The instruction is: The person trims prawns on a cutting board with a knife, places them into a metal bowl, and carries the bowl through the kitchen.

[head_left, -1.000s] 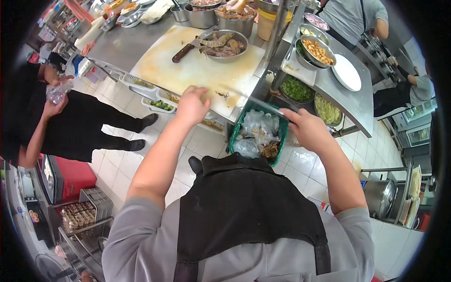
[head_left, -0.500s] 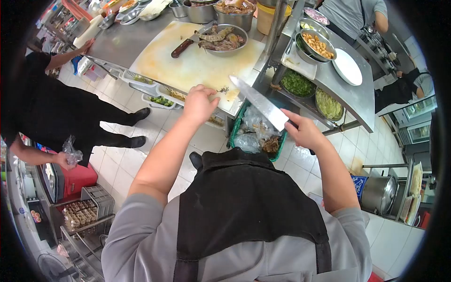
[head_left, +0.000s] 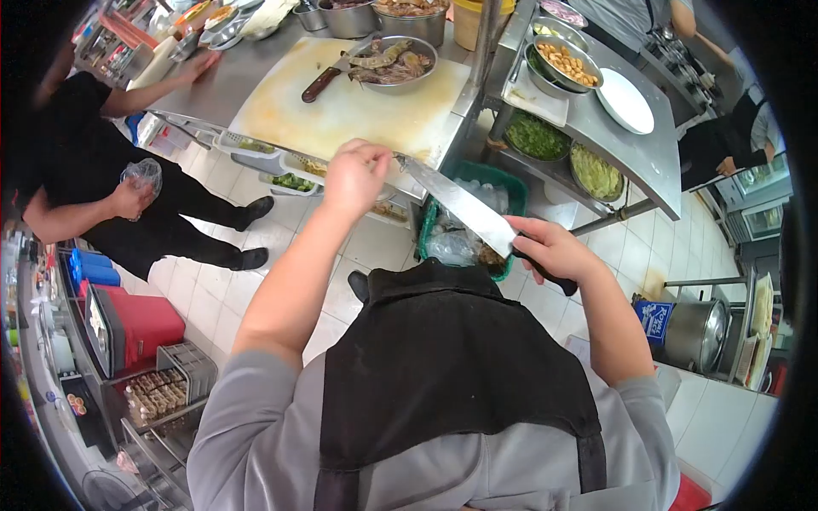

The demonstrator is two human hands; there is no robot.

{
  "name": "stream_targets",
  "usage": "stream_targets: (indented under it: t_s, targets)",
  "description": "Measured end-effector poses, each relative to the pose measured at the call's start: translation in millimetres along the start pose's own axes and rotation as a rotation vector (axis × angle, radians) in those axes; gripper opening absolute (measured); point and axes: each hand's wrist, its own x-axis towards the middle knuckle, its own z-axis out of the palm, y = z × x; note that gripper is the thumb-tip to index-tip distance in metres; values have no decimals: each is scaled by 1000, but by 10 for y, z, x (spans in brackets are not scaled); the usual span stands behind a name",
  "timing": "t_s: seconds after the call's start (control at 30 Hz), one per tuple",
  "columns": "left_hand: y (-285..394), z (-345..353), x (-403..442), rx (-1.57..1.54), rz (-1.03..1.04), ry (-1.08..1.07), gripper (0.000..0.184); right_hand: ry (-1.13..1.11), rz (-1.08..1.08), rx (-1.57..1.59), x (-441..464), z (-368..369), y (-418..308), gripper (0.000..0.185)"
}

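Observation:
My right hand (head_left: pixel 554 251) grips the black handle of a large kitchen knife (head_left: pixel 464 209); its broad blade points up and left, over the near edge of the white cutting board (head_left: pixel 281 106). Close to the blade's tip is my left hand (head_left: pixel 354 179), fingers closed together; what they hold, if anything, is hidden. Small dark scraps (head_left: pixel 399 158) show between those fingers and the tip. Farther back on the board are a metal bowl of raw shrimp (head_left: pixel 396 66) and a second knife with a brown wooden handle (head_left: pixel 321 85).
Below the board's edge stands a green basket (head_left: pixel 515 192) with plastic bags inside. To the right, a steel table (head_left: pixel 635 166) bears bowls and a white plate (head_left: pixel 625 102). At left, a person in black (head_left: pixel 102 170) holds a clear plastic bag (head_left: pixel 143 176).
The knife's tip and the left hand have come together at the board's near edge, by the dark scraps. The person at left has raised the plastic bag.

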Motion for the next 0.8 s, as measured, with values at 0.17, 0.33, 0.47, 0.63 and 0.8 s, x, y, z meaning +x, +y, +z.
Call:
stream_targets:
  t_s: [0.17,0.33,0.47,0.63,0.8]
  targets:
    - [-11,-516,18,-101,-127,168,17,-16,-43,124,-563,-299,83,47]
    - [-247,-631,-211,-284,-317,160,23,-45,-4,118,-885,-568,503,46]
    - [-121,-633,-349,-188,-375,43,23,413,198,-955,-387,-404,1529,45]
    - [-354,-518,-533,-159,-339,18,23,443,176,-352,-431,-349,1102,46]
    - [-92,-380,-536,-22,-269,-72,19,326,64,-10,-439,-280,606,47]
